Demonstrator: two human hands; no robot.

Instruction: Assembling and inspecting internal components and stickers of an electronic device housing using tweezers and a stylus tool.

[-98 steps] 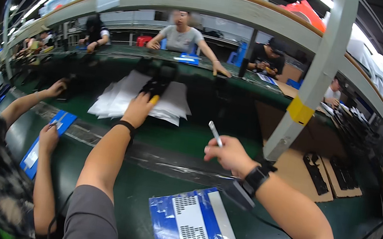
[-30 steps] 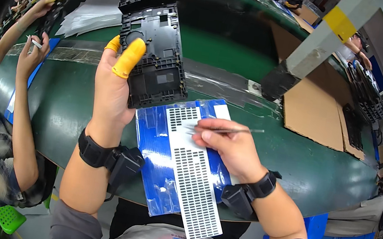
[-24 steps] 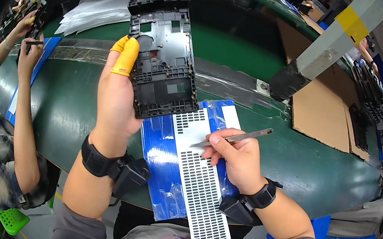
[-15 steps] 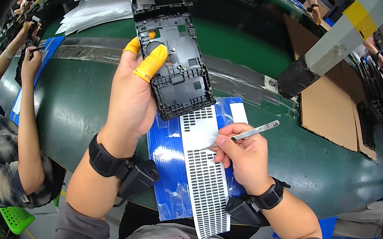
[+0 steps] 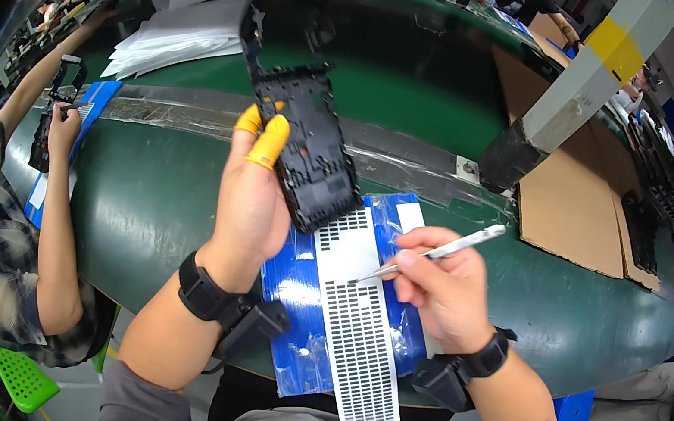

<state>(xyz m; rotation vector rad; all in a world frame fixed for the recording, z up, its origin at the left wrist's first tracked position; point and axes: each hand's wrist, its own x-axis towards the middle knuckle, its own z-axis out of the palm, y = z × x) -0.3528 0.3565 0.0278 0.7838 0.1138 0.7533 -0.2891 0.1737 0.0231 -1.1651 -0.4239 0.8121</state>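
Observation:
My left hand (image 5: 257,190), with yellow finger cots on the thumb and a finger, grips a black plastic housing (image 5: 311,150) by its left edge. The housing is tilted, and an open frame extends from its far end. In my right hand (image 5: 451,293) is a pair of silver tweezers (image 5: 463,243), held like a pen. Their tip touches or hovers just over a white sheet of small black stickers (image 5: 360,345); which one I cannot tell. A bare white band crosses the sheet near the tip. Under the sheet lies a blue board (image 5: 294,352) wrapped in clear film.
White sheets (image 5: 175,42) are stacked at the far left of the green table (image 5: 146,208). Flat cardboard (image 5: 569,202) lies by a post (image 5: 580,99) on the right. A co-worker's hand (image 5: 63,130) holds a similar black part at the left.
The housing has tipped, and my left hand has shifted slightly right and nearer. My right hand has moved a little right and nearer, with the tweezers still over the sheet.

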